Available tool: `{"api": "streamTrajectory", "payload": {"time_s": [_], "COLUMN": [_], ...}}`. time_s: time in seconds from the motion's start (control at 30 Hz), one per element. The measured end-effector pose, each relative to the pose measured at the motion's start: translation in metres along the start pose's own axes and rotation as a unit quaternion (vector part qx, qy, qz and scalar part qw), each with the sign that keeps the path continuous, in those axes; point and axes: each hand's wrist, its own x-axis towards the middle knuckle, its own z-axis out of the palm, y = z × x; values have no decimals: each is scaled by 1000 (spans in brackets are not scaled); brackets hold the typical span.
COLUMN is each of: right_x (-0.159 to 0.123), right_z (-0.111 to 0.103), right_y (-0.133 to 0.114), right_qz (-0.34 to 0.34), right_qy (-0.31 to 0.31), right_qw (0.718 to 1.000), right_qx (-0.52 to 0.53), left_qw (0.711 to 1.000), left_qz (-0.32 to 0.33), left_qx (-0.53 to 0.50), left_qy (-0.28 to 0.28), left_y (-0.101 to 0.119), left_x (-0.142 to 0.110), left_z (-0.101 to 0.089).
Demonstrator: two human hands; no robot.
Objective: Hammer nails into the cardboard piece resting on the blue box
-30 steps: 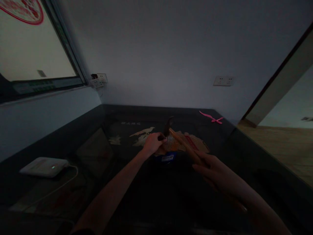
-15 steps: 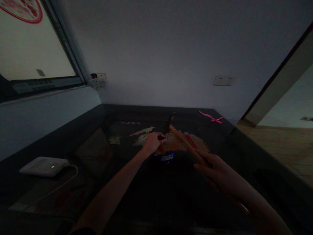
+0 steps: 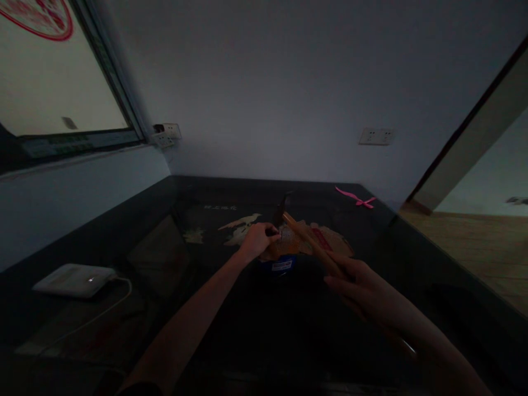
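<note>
My right hand point(image 3: 357, 283) is wrapped round the wooden handle of a hammer point(image 3: 311, 245). The hammer's dark head point(image 3: 281, 212) hovers just beyond my left fingertips. With thumb and forefinger, my left hand point(image 3: 259, 239) pinches a thin, dark, upright piece that looks like a nail point(image 3: 281, 234); the dim light hides most of it. Beneath the fingers lies a torn piece of brown cardboard point(image 3: 334, 240) with a red printed patch. A blue object with a white label point(image 3: 282, 265) shows at the cardboard's near edge.
A dark glossy table point(image 3: 256, 335) with printed pictures reaches to the wall. On its left lies a white power bank point(image 3: 76, 280) with a white cable point(image 3: 99, 316). A pink ribbon point(image 3: 358, 199) lies at the far right corner. Sockets point(image 3: 376, 136) are set in the wall.
The hammer's head has dropped slightly and shifted a little left, towards the pinched nail. My left hand keeps its place.
</note>
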Motion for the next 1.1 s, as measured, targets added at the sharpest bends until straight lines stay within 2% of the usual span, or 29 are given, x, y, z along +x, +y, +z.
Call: {"api": "streamTrajectory", "payload": {"time_s": [0.17, 0.37, 0.6, 0.93, 1.1], "right_x": [2, 1, 2, -2, -10], "right_z": [2, -1, 1, 3, 2], "right_y": [1, -1, 3, 10, 15], "right_qz": [19, -26, -12, 47, 25], "right_qy": [-26, 13, 22, -17, 7], "right_qw": [999, 1000, 1000, 998, 995], "right_qx": [-5, 12, -5, 49, 101], "left_qw": [1000, 999, 1000, 1000, 1000], "left_qz": [-19, -14, -5, -1, 25], "left_qx": [-11, -36, -7, 16, 10], "left_qy": [-2, 4, -1, -1, 3], "left_y": [0, -1, 1, 2, 1], "left_x": [1, 1, 0, -1, -1], "left_z": [0, 3, 0, -2, -1]}}
